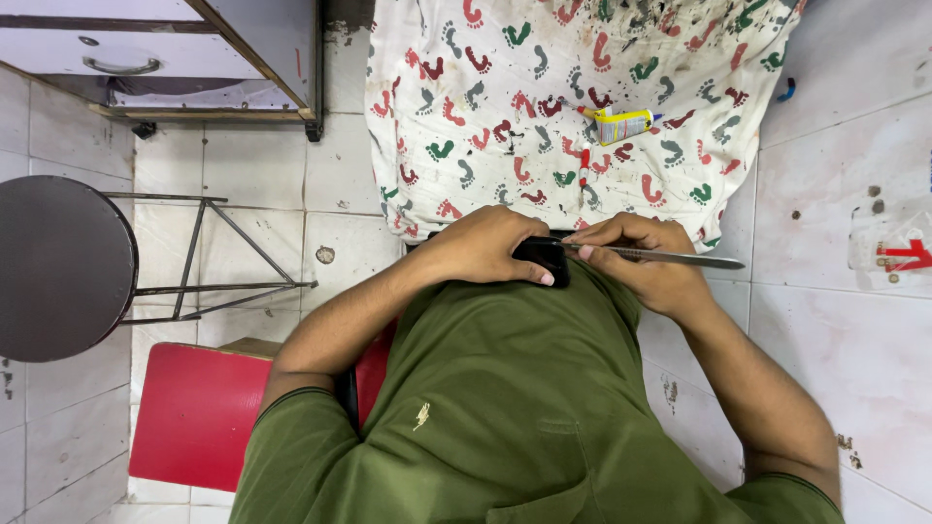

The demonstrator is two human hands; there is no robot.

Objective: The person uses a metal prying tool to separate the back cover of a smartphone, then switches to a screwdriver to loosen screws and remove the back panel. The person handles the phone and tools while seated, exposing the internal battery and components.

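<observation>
Left hand (pixel 485 247) is clenched around a small black device (pixel 544 257), pressed against the person's green shirt (pixel 515 388). Right hand (pixel 646 257) pinches a thin metal tool (pixel 660 256), its tip at the device's right edge; the far end sticks out to the right. Looks like early prying: the device seems closed, no parts off it. One footprint cloth (pixel 544 97) lies far, with one glue tube (pixel 621 124) and one red-capped pen (pixel 584 165) on it. One round stool (pixel 58 267) at left, one red seat (pixel 194 412) near, one cabinet (pixel 165 58) far left.
</observation>
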